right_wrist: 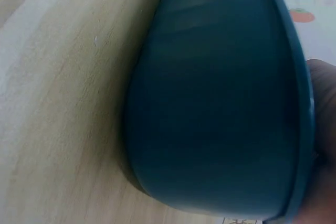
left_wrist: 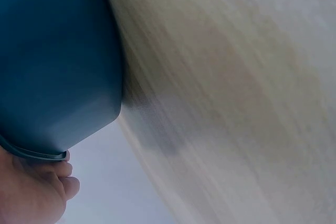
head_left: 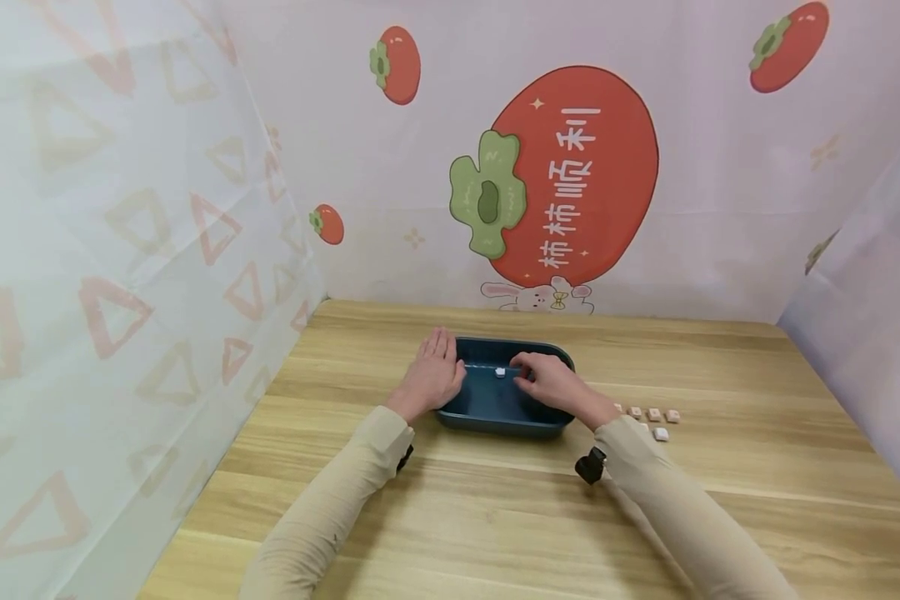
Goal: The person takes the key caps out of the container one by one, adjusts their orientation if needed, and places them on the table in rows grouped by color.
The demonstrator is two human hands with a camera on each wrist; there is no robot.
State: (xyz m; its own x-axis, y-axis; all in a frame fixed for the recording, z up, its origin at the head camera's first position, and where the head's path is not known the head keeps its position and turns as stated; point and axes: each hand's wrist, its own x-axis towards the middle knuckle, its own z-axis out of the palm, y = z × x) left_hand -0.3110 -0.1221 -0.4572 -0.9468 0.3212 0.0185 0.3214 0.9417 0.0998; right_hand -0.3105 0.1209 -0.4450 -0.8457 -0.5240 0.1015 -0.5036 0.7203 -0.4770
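Note:
A dark blue oblong tub [head_left: 487, 424] sits on the table, and a small white block [head_left: 500, 372] lies inside it. My left hand [head_left: 429, 375] rests at the tub's left rim with its fingers straight. Over the right part of the tub, my right hand [head_left: 553, 385] reaches in with loosely bent fingers, just right of the white block and apart from it. Nothing shows between those fingers. Both wrist views look at the tub's outer wall [left_wrist: 58, 66], with part of the left hand [left_wrist: 31, 192] and right hand [right_wrist: 325, 114] beyond its rim.
Several small pinkish and white blocks [head_left: 654, 414] lie on the wooden table [head_left: 487, 517] right of the tub, some partly hidden by the right forearm. A patterned cloth [head_left: 390, 158] hangs behind the table, with more cloth along both sides.

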